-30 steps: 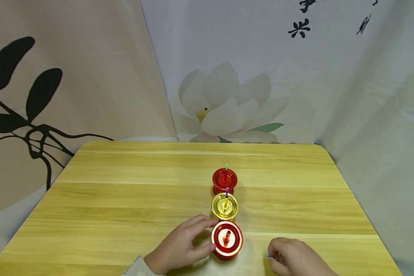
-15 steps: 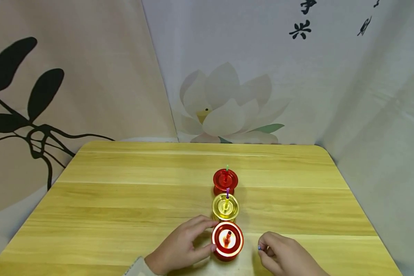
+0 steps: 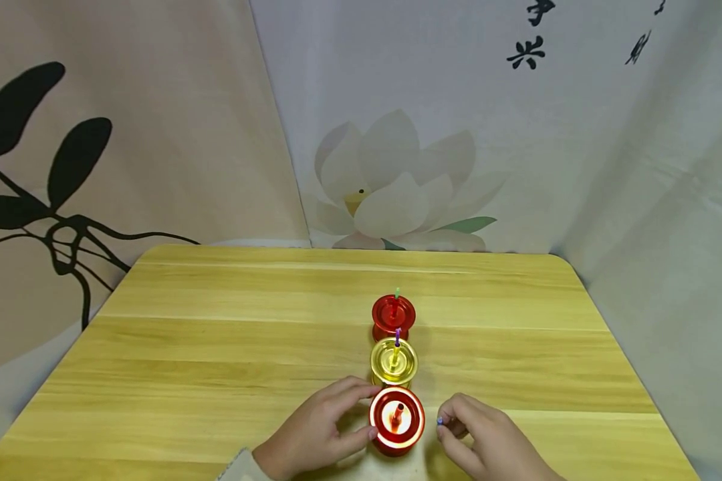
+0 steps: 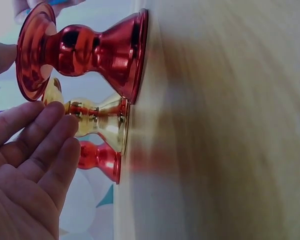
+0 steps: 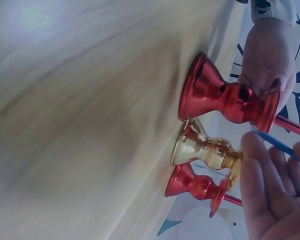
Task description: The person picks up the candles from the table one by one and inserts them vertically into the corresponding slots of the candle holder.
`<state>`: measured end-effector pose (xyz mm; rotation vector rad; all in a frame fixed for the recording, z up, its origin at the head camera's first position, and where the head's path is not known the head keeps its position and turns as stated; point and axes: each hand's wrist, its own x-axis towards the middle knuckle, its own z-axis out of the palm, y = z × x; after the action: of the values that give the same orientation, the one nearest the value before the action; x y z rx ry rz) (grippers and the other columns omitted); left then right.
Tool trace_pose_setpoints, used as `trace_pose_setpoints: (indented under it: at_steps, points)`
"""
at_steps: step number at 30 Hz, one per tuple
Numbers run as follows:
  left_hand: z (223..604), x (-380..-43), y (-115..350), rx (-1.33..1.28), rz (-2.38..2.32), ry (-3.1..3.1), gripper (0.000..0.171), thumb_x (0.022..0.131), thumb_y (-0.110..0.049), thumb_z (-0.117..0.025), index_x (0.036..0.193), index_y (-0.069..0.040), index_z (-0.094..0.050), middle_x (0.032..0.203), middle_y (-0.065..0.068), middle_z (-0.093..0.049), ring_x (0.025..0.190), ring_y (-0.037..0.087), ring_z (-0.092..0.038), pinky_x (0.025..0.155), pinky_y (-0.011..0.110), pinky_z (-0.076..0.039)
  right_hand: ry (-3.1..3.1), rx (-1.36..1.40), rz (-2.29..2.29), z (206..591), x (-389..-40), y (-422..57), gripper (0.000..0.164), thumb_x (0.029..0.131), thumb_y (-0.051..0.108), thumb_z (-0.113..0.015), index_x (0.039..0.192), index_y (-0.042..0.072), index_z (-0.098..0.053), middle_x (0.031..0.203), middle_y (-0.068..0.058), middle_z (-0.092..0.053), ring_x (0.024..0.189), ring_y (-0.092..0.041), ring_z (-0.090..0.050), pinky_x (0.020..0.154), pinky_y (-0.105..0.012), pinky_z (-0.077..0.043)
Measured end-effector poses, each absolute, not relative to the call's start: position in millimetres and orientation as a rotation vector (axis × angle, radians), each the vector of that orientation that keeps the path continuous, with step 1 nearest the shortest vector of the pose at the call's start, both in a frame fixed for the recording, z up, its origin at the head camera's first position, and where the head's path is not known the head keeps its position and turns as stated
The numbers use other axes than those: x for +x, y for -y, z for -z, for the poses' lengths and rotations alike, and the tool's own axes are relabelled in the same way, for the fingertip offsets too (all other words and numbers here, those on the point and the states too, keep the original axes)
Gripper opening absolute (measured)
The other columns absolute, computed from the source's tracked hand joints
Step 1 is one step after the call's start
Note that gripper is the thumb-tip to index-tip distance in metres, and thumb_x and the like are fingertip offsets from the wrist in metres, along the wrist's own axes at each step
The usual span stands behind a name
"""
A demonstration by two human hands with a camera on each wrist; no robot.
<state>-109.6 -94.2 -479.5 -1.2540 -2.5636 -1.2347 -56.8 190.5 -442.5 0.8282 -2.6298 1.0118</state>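
Three shiny candle holders stand upright in a line on the table. Nearest me is a red candle holder (image 3: 396, 437) whose centre tube bears no candle. My left hand (image 3: 319, 427) holds its rim from the left between thumb and index finger; the other fingers lie close to the gold candle holder (image 4: 110, 117). My right hand (image 3: 487, 437), just right of the near holder and apart from it, pinches a thin blue candle (image 5: 276, 143). Only its tip shows in the head view. A purple candle (image 3: 398, 336) stands in the gold holder.
At the back of the row is another red candle holder (image 3: 392, 321) with a green candle (image 3: 397, 292) in it. The wooden table (image 3: 216, 361) ends at a printed cloth backdrop (image 3: 433, 80). Cloth also hangs along the right side.
My right hand has moved left and slightly away from me, bringing the blue candle closer to the near red holder. My left hand has kept its place on the rim.
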Motion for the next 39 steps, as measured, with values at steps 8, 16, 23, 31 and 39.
trace_pose_setpoints:
  at_steps: [8,16,23,31,39]
  points:
    - [480,-109,94,-1.254,1.211,2.551,0.047,0.094,-0.035,-0.070,0.134,-0.012,-0.062,0.125,-0.008,-0.062,0.116,0.005,-0.059,0.098,0.031,-0.052,2.516,0.852,-1.060,436,-60,-182,0.034,0.081,-0.002,-0.074,0.094,0.024,-0.056,0.089,0.023,-0.057,0.076,0.006,-0.061,0.068,-0.009,-0.049]
    - [480,-110,94,-1.259,1.209,2.536,0.047,0.093,-0.033,-0.071,0.134,-0.011,-0.061,0.126,-0.007,-0.062,0.117,0.006,-0.059,0.098,0.031,-0.052,2.516,0.874,-1.152,429,-62,-176,0.032,0.083,-0.004,-0.073,0.095,0.022,-0.057,0.087,0.014,-0.062,0.075,0.004,-0.064,0.065,-0.011,-0.051]
    - [479,-110,94,-1.251,1.222,2.548,0.048,0.094,-0.034,-0.071,0.136,-0.013,-0.061,0.127,-0.009,-0.061,0.117,0.005,-0.058,0.098,0.032,-0.052,2.476,0.899,-1.196,424,-65,-171,0.030,0.084,-0.007,-0.071,0.096,0.018,-0.059,0.088,0.012,-0.063,0.075,0.003,-0.063,0.066,-0.010,-0.052]
    - [478,-110,95,-1.269,1.201,2.522,0.048,0.094,-0.034,-0.070,0.136,-0.013,-0.060,0.126,-0.009,-0.061,0.115,0.006,-0.059,0.098,0.033,-0.053,2.433,0.923,-1.202,420,-67,-166,0.028,0.084,-0.006,-0.071,0.098,0.016,-0.060,0.089,0.011,-0.064,0.075,0.002,-0.063,0.066,-0.012,-0.052]
    - [477,-110,93,-1.281,1.197,2.499,0.047,0.095,-0.033,-0.069,0.135,-0.011,-0.060,0.126,-0.008,-0.062,0.114,0.007,-0.060,0.097,0.032,-0.053,2.359,0.958,-1.184,419,-70,-161,0.030,0.082,-0.007,-0.072,0.098,0.016,-0.061,0.089,0.011,-0.064,0.074,0.001,-0.063,0.066,-0.013,-0.052]
